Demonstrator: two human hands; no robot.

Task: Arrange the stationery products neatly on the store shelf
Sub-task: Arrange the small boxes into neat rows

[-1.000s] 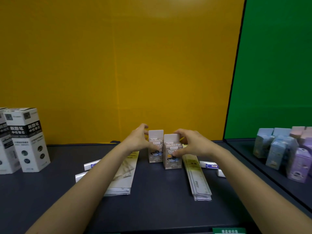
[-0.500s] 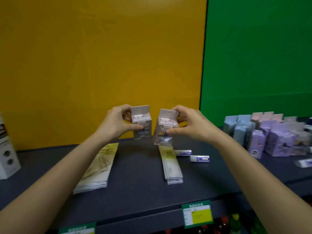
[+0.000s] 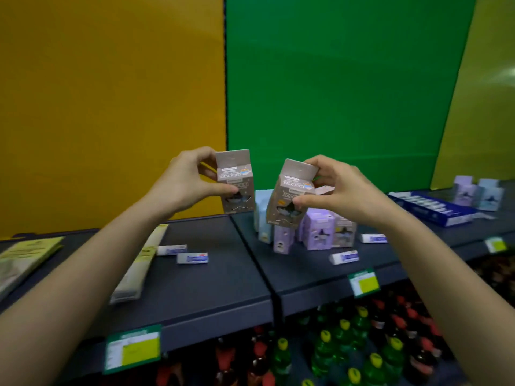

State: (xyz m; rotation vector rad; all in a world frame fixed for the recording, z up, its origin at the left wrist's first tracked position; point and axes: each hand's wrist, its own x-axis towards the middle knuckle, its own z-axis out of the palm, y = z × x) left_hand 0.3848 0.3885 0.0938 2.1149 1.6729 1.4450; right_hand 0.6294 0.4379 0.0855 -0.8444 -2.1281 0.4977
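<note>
A: What are the hands doing?

B: Each one grips a small grey-brown carton, up in the air above the dark shelf (image 3: 211, 285); the left hand (image 3: 184, 182) pinches the left carton (image 3: 235, 181) between thumb and fingers and keeps it upright; the right hand (image 3: 338, 190) clamps the right carton (image 3: 291, 192) the same way, but that one tilts, its top leaning to the right.

A: Do the 2 cartons touch?

B: No; they sit near each other with a gap between them, in front of the seam where the yellow wall (image 3: 111, 93) meets the green wall (image 3: 348, 84).

A: What lies on the shelf below?

B: Just under the right carton stands a cluster of pale blue and purple cartons (image 3: 317, 229), packed close together; 2 white erasers (image 3: 192, 258) lie left of the shelf seam, and 2 more erasers (image 3: 344, 257) lie right of the cluster; a long flat packet (image 3: 139, 263) runs front to back beside the left forearm; a stack of yellowish flat packets (image 3: 25, 254) lies at the far left.

A: And further right?

B: A long blue box (image 3: 432, 208) lies flat, with a few more pale cartons (image 3: 479, 193) behind it; the print on everything is too blurred to read.

A: Anything below the shelf?

B: Green-and-yellow price tags (image 3: 132, 348) hang on the front edge; bottles (image 3: 345, 346) with yellow and red caps stand on the level underneath.
</note>
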